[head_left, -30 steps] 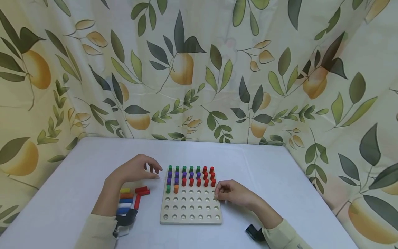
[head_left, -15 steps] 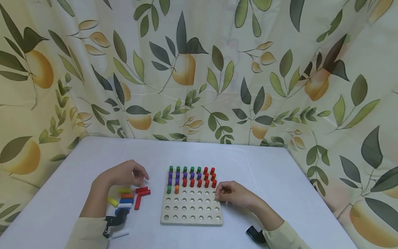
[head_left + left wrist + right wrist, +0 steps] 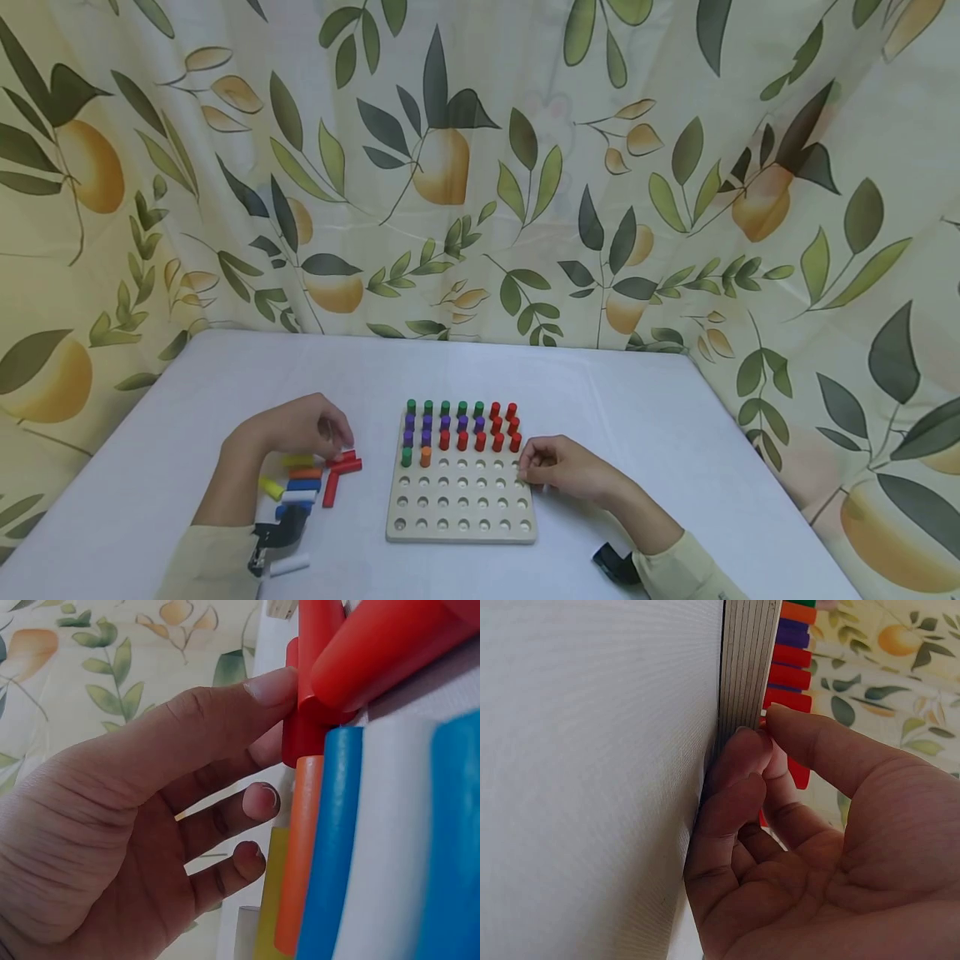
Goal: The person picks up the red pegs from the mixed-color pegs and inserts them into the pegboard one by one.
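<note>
Beside the pile of loose pegs, my left hand [image 3: 296,421] has its thumb and index finger on a red peg [image 3: 298,742], pinching it near the other red pegs; the remaining fingers are loosely bent. My right hand [image 3: 566,467] grips the right edge of the wooden pegboard [image 3: 461,535], thumb on top and curled fingers against its side [image 3: 744,675]. Green, purple and red pegs fill the board's three far rows. In the fourth row stand a green peg [image 3: 407,457] and an orange peg [image 3: 425,456] at the left; the nearer holes are bare.
Left of the board lie loose pegs: a red one [image 3: 331,488], an orange one [image 3: 305,473], yellow [image 3: 272,487], blue and white ones. A white peg [image 3: 289,565] lies apart, nearer the front. A patterned curtain [image 3: 480,208] hangs behind the white table [image 3: 600,383].
My left hand has moved from beside the board's far left corner, leftward and down to the red pegs, and now pinches one. The right hand stays on the board's edge.
</note>
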`<state>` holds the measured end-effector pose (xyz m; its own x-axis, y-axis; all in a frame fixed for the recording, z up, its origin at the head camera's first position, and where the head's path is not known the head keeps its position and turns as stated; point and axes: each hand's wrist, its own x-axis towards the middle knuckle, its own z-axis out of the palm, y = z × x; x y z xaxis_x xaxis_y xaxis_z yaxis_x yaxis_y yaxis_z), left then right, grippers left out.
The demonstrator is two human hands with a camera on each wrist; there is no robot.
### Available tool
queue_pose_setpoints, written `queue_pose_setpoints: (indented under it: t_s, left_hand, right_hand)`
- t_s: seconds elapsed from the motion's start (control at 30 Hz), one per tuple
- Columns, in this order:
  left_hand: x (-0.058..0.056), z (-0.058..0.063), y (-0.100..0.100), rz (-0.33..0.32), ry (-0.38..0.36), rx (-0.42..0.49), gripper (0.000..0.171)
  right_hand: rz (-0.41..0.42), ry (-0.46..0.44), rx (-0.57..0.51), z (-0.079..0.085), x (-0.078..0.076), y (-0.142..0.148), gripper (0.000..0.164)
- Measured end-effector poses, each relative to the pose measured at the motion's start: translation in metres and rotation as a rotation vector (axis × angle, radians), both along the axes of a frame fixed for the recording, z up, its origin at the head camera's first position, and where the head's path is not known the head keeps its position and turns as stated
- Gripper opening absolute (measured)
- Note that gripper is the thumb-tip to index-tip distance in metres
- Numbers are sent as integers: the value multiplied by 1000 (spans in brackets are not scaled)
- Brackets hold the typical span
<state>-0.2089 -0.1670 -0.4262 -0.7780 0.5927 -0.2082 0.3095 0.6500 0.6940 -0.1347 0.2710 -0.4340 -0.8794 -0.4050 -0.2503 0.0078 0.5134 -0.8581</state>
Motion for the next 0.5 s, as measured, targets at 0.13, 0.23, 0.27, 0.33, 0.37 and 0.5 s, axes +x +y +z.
queue_pose_setpoints:
  t_s: [0.13, 0.23, 0.27, 0.33, 0.37, 0.5]
  left_hand:
    - [-1, 1, 1, 1, 16, -8, 17]
    - [-2, 0, 2, -3, 30, -24, 18]
    - [-2, 0, 2, -2, 35, -30, 19]
    - [-2, 0, 2, 7, 40, -43, 20]
    - [-2, 0, 3, 18, 41, -50, 20]
    - [-2, -1, 5, 60, 46, -73, 23]
  right_hand:
    - [-2, 0, -1, -1, 0, 1, 10]
    - [-5, -1, 0, -2, 0, 1, 10]
    - [-5, -1, -1, -2, 0, 1, 10]
    - [-4, 0, -3, -2, 0, 1, 10]
    - [-3, 1, -4, -2, 0, 1, 10]
    - [1, 4, -7, -3, 0, 2, 10]
